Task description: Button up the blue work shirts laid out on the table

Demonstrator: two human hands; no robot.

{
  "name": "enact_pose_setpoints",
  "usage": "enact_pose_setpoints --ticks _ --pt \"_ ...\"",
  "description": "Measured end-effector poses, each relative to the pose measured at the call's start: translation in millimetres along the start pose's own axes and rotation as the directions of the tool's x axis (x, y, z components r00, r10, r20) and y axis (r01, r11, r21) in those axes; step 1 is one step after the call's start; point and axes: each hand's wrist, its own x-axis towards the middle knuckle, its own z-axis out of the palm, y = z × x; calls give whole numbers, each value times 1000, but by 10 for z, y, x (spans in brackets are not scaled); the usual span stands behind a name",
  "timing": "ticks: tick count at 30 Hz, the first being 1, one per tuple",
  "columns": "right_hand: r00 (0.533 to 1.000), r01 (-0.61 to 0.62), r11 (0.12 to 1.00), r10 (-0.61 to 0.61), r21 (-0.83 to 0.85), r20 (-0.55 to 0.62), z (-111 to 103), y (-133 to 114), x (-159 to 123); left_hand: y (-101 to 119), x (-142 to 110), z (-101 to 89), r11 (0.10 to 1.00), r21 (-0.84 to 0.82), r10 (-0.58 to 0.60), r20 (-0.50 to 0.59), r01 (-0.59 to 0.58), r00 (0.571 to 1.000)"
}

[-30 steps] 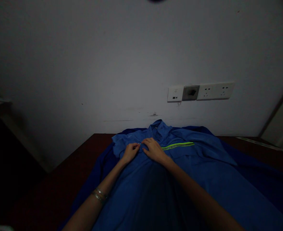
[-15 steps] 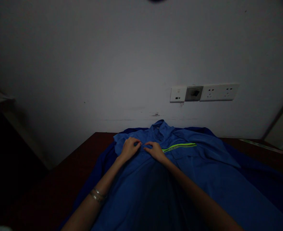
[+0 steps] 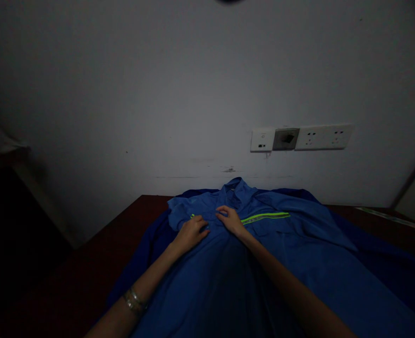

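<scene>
A light blue jacket (image 3: 299, 253) lies spread face up, its collar (image 3: 240, 190) standing near the wall and a neon-yellow and grey stripe (image 3: 266, 216) across the chest. On the left chest, my left hand (image 3: 191, 233) rests with fingers bent and the thumb apart from them; I see no cloth between them. My right hand (image 3: 230, 220) is at the front opening below the collar, finger and thumb curled at the jacket's edge. The pinched cloth is small and dim there. Silver bracelets (image 3: 134, 300) circle my left wrist.
Darker blue cloth (image 3: 376, 249) shows around and under the jacket. Beneath is a dark red-brown table (image 3: 122, 225) against a pale wall (image 3: 158, 94). Sockets and switches (image 3: 320, 137) are on the wall at right. A dark piece of furniture (image 3: 13, 211) stands at left.
My left hand has moved down and slightly left from the front opening, uncovering a bit of yellow stripe. My right hand has shifted slightly right, and the hands are farther apart.
</scene>
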Motion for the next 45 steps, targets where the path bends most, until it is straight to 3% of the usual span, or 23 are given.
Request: enact_pose_setpoints --ticks 9,16,22,28,45 --pt "997 -12 999 9 30 74 47 14 -28 -52 -35 167 994 89 62 15 -63 998" --pt "998 -41 999 39 31 58 53 -29 -59 -42 -42 173 990 128 59 -26 -56 998" --pt "992 -57 995 47 79 118 89 -50 -93 -24 -31 183 1000 21 -22 -73 24 997" --pt "996 2 999 1 -39 94 128 -44 -122 -43 -35 203 993 -80 -93 -139 82 986" --pt "995 -9 1000 8 6 104 144 -2 -120 -49 -40 297 970 -210 -166 -195 124 967"
